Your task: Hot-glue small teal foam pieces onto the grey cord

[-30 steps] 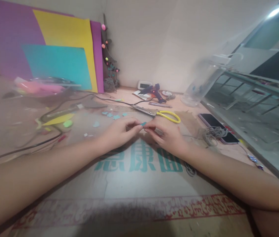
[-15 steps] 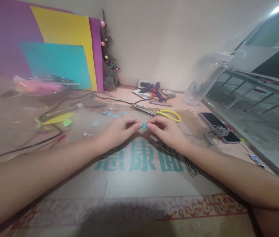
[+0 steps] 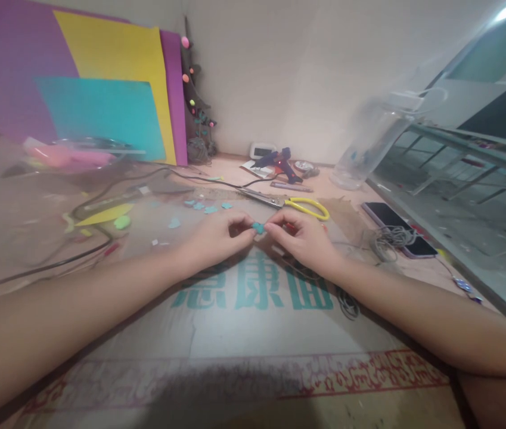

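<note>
Between my two hands a small turquoise flower-shaped cutout (image 3: 258, 227) is pinched by the fingertips. My left hand (image 3: 230, 233) grips its left side between thumb and forefinger. On its right side, the thumb and forefinger of my right hand (image 3: 300, 233) are closed on it. Just behind my hands lie scissors (image 3: 306, 207) with yellow handles, blades pointing left. Several more turquoise cutouts (image 3: 210, 210) lie beyond my left hand. Under my hands is a printed sheet (image 3: 217, 339) with green characters and a red patterned border.
A glue gun (image 3: 282, 164) with a red light stands near the wall, its black cable (image 3: 114, 179) running left. At right are a phone (image 3: 398, 229) with a grey cord bundle and a clear bottle (image 3: 360, 149). Coloured sheets (image 3: 109, 113) lean at the back left.
My fingers have turned the turquoise cutout slightly, so more of its petal shape shows. The right fingers have shifted a little; both arms stay in place.
</note>
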A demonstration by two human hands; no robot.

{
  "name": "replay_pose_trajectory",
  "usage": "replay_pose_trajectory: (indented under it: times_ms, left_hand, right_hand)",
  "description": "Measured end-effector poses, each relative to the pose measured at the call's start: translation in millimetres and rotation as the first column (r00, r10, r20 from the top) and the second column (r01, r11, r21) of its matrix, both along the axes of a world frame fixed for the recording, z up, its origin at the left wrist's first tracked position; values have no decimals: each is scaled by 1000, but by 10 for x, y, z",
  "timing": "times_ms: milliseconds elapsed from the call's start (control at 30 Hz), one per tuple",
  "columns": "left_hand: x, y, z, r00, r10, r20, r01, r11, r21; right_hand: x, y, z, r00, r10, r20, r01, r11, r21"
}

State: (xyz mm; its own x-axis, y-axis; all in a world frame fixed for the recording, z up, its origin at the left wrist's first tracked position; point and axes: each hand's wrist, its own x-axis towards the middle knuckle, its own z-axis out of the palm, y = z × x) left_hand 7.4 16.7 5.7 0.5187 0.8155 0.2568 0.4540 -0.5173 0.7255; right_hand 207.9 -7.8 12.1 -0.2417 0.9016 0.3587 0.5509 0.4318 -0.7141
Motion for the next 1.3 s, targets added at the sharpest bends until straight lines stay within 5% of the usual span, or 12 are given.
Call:
replay_pose_trajectory:
  times_ms: [267,933,1167,1300]
  left_hand:
    - [-21,42,-1,998,13,56,-14,999,31]
    - [-26,29,-17,1000,27,-9,-27,1000,9]
    - [-4,44,-11,999,37,18,-37,998,48]
    - [-34,116,-73,979,137,148,-142,990,22]
  right_hand:
    - [37,51,-18,996,-37,-84,31,997,-64]
    - [6,18,-32,997,-22,78,10,988,156]
    - [26,60,-40,998,-67,-2,67,994,82]
    - [47,85,-18,987,-128,-101,129,992,3]
